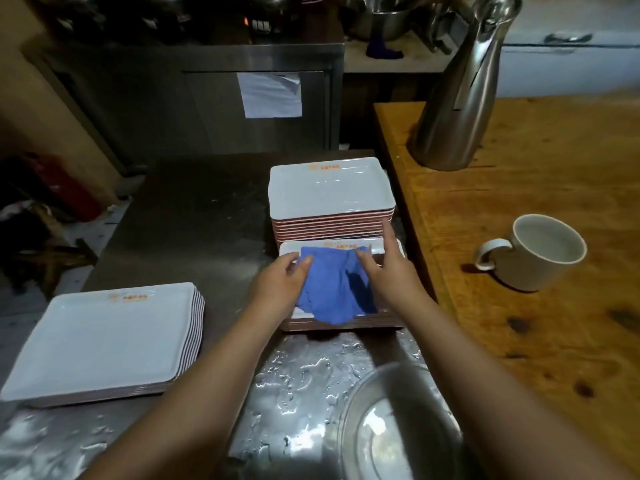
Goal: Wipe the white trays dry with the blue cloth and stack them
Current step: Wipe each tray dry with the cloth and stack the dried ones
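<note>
Nearest, below both forearms, a steel bowl [398, 427] sits on the wet steel counter [304, 372], out of the way of the work. Just beyond, the left hand [280, 282] pinches one edge of the blue cloth [332, 289] while the right hand [388, 271] holds the other edge, forefinger stretched forward; spread like this, the cloth covers the top white tray [289, 249] of a low pile, probably to dry its whole face in one pass. Directly past the fingertips stands the tall stack of trays [329, 188]. Well to the left of the grip lies another tray stack [104, 337]. To the right, on the wooden table [540, 306], stand a white mug [540, 254] and a steel jug [460, 91], kept clear.
</note>
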